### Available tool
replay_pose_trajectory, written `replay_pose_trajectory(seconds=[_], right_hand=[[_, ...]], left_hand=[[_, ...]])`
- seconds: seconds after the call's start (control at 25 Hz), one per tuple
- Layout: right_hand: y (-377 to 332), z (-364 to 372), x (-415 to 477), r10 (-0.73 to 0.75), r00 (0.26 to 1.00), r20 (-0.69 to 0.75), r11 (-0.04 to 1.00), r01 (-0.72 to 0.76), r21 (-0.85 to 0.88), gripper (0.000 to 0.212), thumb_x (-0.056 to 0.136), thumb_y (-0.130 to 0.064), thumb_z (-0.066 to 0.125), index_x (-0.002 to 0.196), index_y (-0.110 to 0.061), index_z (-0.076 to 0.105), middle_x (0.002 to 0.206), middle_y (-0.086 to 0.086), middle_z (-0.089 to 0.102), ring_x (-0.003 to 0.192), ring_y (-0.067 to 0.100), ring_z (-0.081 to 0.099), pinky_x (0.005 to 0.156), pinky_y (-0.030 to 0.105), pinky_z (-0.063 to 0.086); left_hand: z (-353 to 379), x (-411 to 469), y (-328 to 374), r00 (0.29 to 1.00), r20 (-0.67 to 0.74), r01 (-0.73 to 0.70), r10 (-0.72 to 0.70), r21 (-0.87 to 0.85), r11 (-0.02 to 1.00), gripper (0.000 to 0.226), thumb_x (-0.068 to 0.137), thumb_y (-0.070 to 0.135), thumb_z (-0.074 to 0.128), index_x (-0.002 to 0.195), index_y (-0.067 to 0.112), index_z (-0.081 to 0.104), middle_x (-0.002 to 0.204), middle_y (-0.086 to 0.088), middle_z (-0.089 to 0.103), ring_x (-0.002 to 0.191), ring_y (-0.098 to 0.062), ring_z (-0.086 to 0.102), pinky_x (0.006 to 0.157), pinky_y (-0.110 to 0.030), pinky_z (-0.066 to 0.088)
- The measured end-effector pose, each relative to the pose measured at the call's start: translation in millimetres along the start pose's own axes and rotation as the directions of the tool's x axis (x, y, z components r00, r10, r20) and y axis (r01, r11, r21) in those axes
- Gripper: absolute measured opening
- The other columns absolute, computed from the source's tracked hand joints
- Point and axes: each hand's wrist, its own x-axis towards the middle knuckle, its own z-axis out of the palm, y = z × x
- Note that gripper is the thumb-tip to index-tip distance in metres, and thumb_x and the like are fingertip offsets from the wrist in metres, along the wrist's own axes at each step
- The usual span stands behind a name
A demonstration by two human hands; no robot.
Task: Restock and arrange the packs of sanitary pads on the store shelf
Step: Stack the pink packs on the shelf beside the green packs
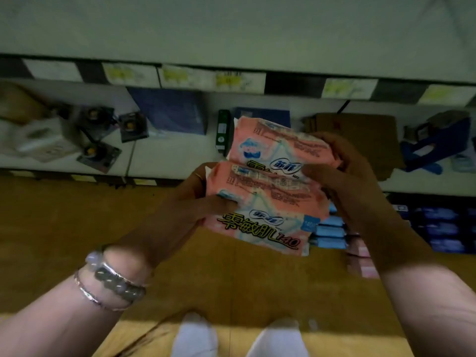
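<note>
Head view: two pink packs of sanitary pads are held in mid-air in front of the store shelf [164, 155], above the floor [77, 228].

- The upper pack [280, 148] overlaps the top edge of the lower pack [265, 210]; both faces point toward the camera.
- The left hand [188, 207] grasps the left edge of the lower pack, thumb across the front, the other digits behind it. A ring [199, 175] sits on one finger and bracelets [116, 279] circle the wrist.
- The right hand [342, 176] grasps the right edges of both packs, its fingers [313, 173] curled over the front.
- The shelf carries a blue box [170, 112], a green box [222, 130] just left of the upper pack, brown cardboard [360, 135] and a blue tool [432, 148]; the type of tool cannot be determined.
- A strip of price labels [185, 76] runs along the shelf edge above.
- Light blue packs [329, 230] are stacked just behind the lower pack, beside the right forearm. Dark blue packs [438, 228] fill the lower shelf at right.
</note>
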Motion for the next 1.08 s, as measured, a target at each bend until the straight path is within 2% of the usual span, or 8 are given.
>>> replay_pose_trajectory(seconds=[0.16, 0.32, 0.48, 0.52, 0.64, 0.76, 0.92, 1.08], right_hand=[[-74.2, 8.2, -28.3, -0.076, 0.997, -0.027, 0.997, 0.075, -0.021, 0.045, 0.061, -0.005, 0.067, 0.100, -0.026, 0.059, 0.089, -0.010, 0.071, 0.084, 0.010, 0.068, 0.067, 0.024, 0.054], [-157.0, 23.0, -50.6, -0.164, 0.984, -0.063, 0.985, 0.160, -0.070, 0.050, 0.051, -0.007, 0.068, 0.098, -0.023, 0.061, 0.081, -0.011, 0.070, 0.075, 0.006, 0.063, 0.063, 0.018, 0.049], [-230.6, 43.1, -65.3, -0.224, 0.973, -0.050, 0.967, 0.215, -0.134, 0.042, 0.060, -0.007, 0.064, 0.098, -0.023, 0.061, 0.084, -0.006, 0.069, 0.078, 0.013, 0.064, 0.065, 0.023, 0.051], [-248.4, 48.4, -69.5, -0.241, 0.969, -0.052, 0.963, 0.231, -0.140, 0.039, 0.062, -0.006, 0.062, 0.098, -0.022, 0.061, 0.083, -0.007, 0.069, 0.078, 0.012, 0.064, 0.065, 0.023, 0.051], [-298.1, 64.5, -84.2, -0.306, 0.950, -0.067, 0.942, 0.292, -0.164, 0.040, 0.062, -0.009, 0.063, 0.098, -0.025, 0.060, 0.091, -0.005, 0.068, 0.086, 0.015, 0.061, 0.071, 0.028, 0.051], [-336.9, 81.3, -96.7, -0.363, 0.930, -0.056, 0.924, 0.352, -0.152, 0.047, 0.055, -0.015, 0.068, 0.100, -0.027, 0.061, 0.100, 0.001, 0.066, 0.092, 0.019, 0.060, 0.080, 0.040, 0.048], [-381.4, 90.8, -110.2, -0.430, 0.902, -0.042, 0.897, 0.421, -0.137, 0.049, 0.056, -0.013, 0.068, 0.104, -0.024, 0.058, 0.099, 0.002, 0.064, 0.088, 0.016, 0.060, 0.078, 0.037, 0.048], [-411.9, 78.4, -101.5, -0.455, 0.890, -0.033, 0.885, 0.447, -0.131, 0.057, 0.049, -0.027, 0.071, 0.104, -0.025, 0.056, 0.102, 0.006, 0.064, 0.087, 0.018, 0.062, 0.075, 0.034, 0.052]], left_hand=[[28.4, -41.2, 57.3, 0.999, -0.001, -0.042, 0.042, 0.025, 0.999, 0.058, 0.048, 0.017, 0.072, 0.104, 0.017, 0.058, 0.094, -0.005, 0.072, 0.085, -0.022, 0.070, 0.060, -0.032, 0.057], [56.3, -74.3, 127.2, 0.997, 0.041, -0.065, 0.062, 0.071, 0.995, 0.062, 0.048, 0.012, 0.072, 0.107, 0.014, 0.053, 0.094, -0.005, 0.072, 0.084, -0.021, 0.069, 0.057, -0.035, 0.058], [70.3, -99.9, 190.5, 0.988, 0.023, -0.153, 0.152, 0.132, 0.979, 0.058, 0.044, 0.019, 0.072, 0.099, 0.023, 0.055, 0.096, -0.003, 0.068, 0.091, -0.025, 0.060, 0.070, -0.045, 0.050], [73.3, -108.3, 206.2, 0.983, 0.034, -0.186, 0.183, 0.138, 0.973, 0.056, 0.046, 0.016, 0.071, 0.099, 0.026, 0.056, 0.096, 0.000, 0.069, 0.089, -0.022, 0.061, 0.070, -0.044, 0.051], [80.8, -133.9, 252.0, 0.960, 0.087, -0.275, 0.265, 0.152, 0.949, 0.051, 0.055, 0.002, 0.063, 0.099, 0.025, 0.054, 0.087, 0.009, 0.071, 0.078, -0.009, 0.068, 0.053, -0.028, 0.055], [85.2, -155.3, 287.4, 0.940, 0.144, -0.328, 0.308, 0.144, 0.934, 0.055, 0.051, 0.002, 0.066, 0.100, 0.024, 0.053, 0.087, 0.006, 0.071, 0.078, -0.012, 0.069, 0.056, -0.032, 0.058], [95.2, -173.9, 325.6, 0.900, 0.201, -0.414, 0.386, 0.124, 0.902, 0.060, 0.045, 0.014, 0.070, 0.102, 0.021, 0.054, 0.088, 0.004, 0.071, 0.078, -0.012, 0.068, 0.054, -0.030, 0.057], [110.6, -164.2, 348.3, 0.881, 0.199, -0.459, 0.429, 0.144, 0.877, 0.053, 0.053, 0.003, 0.069, 0.100, 0.021, 0.053, 0.089, 0.003, 0.071, 0.080, -0.013, 0.067, 0.056, -0.034, 0.058]])
